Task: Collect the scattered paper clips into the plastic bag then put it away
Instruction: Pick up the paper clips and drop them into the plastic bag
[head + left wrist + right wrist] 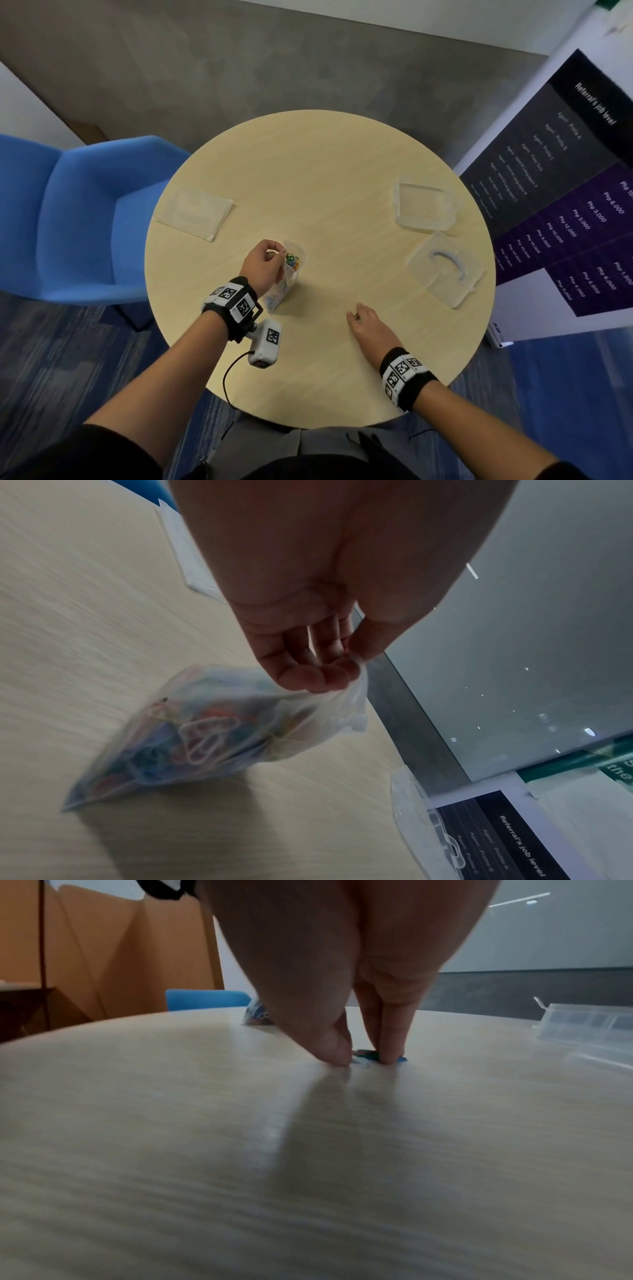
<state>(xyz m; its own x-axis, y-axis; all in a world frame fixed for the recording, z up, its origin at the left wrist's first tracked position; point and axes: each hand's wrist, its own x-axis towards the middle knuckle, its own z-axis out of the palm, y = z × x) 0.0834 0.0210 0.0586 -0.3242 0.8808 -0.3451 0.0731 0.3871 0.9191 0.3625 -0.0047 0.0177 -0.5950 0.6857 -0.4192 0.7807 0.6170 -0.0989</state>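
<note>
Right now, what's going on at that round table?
A person is gathering coloured paper clips into a clear plastic bag. The left hand pinches the bag's top edge and holds it upright on the round table, its mouth open and many clips already inside. The right hand is down on the tabletop, thumb and fingertips closing round the last few loose paper clips. An open clear plastic box and its lid wait at the table's right; an empty flat bag lies at its left.

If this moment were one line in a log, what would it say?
stage: collecting | left hand: pinches plastic bag rim | right hand: fingertips on loose paper clips on table | bag: unsealed
</note>
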